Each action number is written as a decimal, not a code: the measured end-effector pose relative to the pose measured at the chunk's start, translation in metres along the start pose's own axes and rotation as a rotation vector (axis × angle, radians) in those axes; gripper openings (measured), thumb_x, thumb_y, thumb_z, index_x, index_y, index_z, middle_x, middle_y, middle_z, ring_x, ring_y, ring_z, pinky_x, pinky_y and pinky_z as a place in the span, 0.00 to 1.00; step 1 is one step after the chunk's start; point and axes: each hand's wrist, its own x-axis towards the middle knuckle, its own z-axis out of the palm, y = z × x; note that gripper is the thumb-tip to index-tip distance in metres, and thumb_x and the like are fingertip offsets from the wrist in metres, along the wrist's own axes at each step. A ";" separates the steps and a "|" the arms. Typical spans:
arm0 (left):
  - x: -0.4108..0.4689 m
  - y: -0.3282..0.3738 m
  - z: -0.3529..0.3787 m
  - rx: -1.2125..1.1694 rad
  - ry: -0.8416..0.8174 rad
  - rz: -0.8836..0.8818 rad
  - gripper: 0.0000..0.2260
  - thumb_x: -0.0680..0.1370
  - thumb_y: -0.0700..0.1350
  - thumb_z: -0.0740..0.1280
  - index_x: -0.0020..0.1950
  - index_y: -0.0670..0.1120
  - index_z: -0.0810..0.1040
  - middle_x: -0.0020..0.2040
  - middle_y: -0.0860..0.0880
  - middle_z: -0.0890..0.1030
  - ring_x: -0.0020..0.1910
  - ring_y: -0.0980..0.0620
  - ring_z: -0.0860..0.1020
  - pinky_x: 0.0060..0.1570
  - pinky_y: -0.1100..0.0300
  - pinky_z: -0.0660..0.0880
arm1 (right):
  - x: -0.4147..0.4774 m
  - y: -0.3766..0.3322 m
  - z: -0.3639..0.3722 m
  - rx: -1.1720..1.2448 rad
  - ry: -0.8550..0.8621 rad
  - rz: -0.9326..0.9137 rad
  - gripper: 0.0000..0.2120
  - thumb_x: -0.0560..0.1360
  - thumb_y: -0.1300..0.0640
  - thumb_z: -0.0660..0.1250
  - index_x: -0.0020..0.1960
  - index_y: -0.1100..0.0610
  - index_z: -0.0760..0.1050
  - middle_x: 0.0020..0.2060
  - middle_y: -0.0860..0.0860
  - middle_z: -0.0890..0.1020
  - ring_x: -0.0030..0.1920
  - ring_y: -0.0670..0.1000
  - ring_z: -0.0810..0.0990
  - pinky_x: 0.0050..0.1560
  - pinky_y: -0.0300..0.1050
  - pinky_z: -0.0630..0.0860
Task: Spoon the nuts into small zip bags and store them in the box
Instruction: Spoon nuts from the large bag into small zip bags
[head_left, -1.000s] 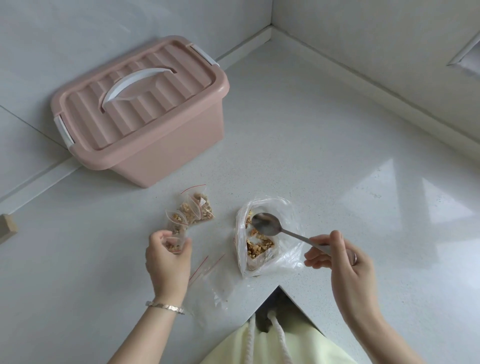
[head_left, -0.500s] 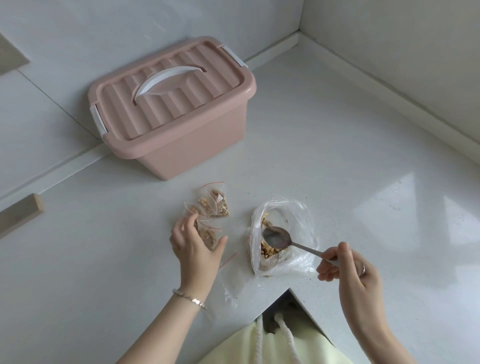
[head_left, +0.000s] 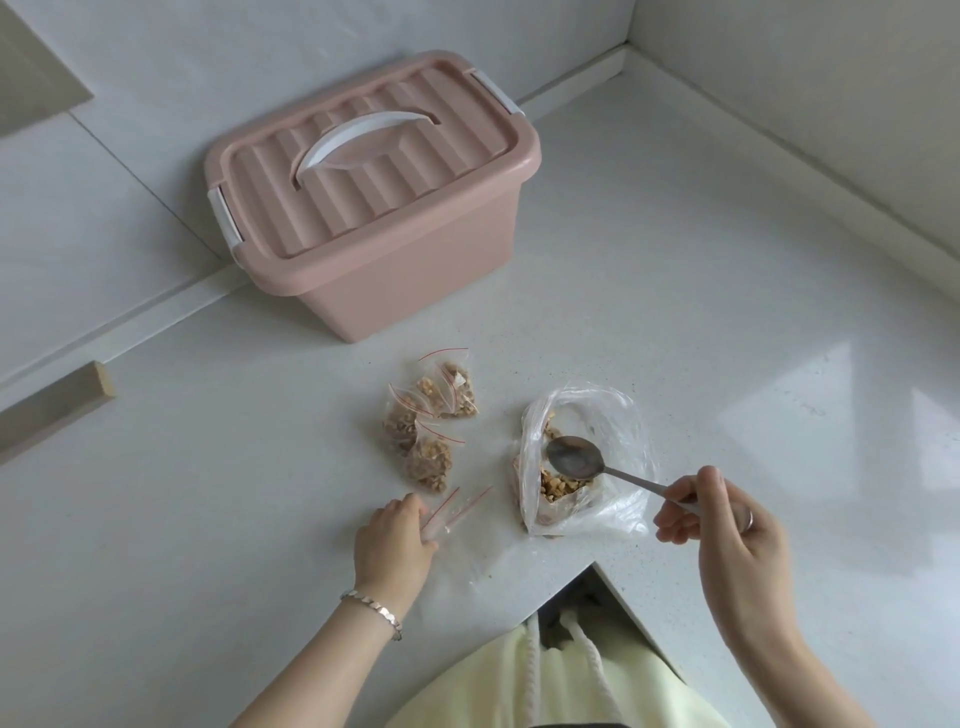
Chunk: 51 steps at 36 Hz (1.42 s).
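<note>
Spoon (head_left: 574, 457) hung empty over the nut bag (head_left: 618, 410), handle pinched in my right hand (head_left: 737, 530), left hand (head_left: 395, 540) curled on clear zip bags (head_left: 457, 512).

Support surface: white speckled tabletop (head_left: 675, 270), bounded by walls at the rear and right, with an angled notch in the near edge.

Items resting directly on it:
- Pink lidded box (head_left: 415, 280), at the rear left, close to the wall.
- Filled zip bags (head_left: 426, 421), clustered and touching, in front of the box.
- Empty zip bags (head_left: 460, 509), flat, just in front of that cluster.
- Clear plastic bag (head_left: 613, 514), open-mouthed and holding nuts (head_left: 558, 486), to the right of the cluster.
</note>
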 end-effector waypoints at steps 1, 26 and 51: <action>0.000 -0.001 0.000 -0.009 -0.007 -0.001 0.10 0.74 0.46 0.67 0.54 0.49 0.73 0.53 0.52 0.79 0.55 0.50 0.75 0.51 0.58 0.69 | 0.000 -0.001 0.000 -0.001 -0.005 0.000 0.19 0.78 0.51 0.55 0.36 0.61 0.76 0.29 0.56 0.79 0.29 0.50 0.77 0.31 0.36 0.73; -0.040 0.104 -0.100 -0.992 0.214 0.222 0.07 0.73 0.43 0.70 0.36 0.53 0.79 0.32 0.53 0.79 0.31 0.62 0.73 0.34 0.72 0.70 | 0.020 -0.038 -0.007 -0.201 -0.049 -0.329 0.16 0.73 0.40 0.49 0.33 0.42 0.70 0.25 0.50 0.73 0.29 0.44 0.71 0.29 0.30 0.64; -0.059 0.139 -0.079 -1.634 -0.378 -0.054 0.07 0.73 0.34 0.67 0.39 0.40 0.84 0.40 0.42 0.84 0.40 0.51 0.83 0.41 0.64 0.79 | 0.008 -0.033 0.008 -0.334 -0.252 -0.168 0.03 0.70 0.58 0.71 0.41 0.52 0.84 0.28 0.36 0.78 0.29 0.39 0.73 0.32 0.28 0.66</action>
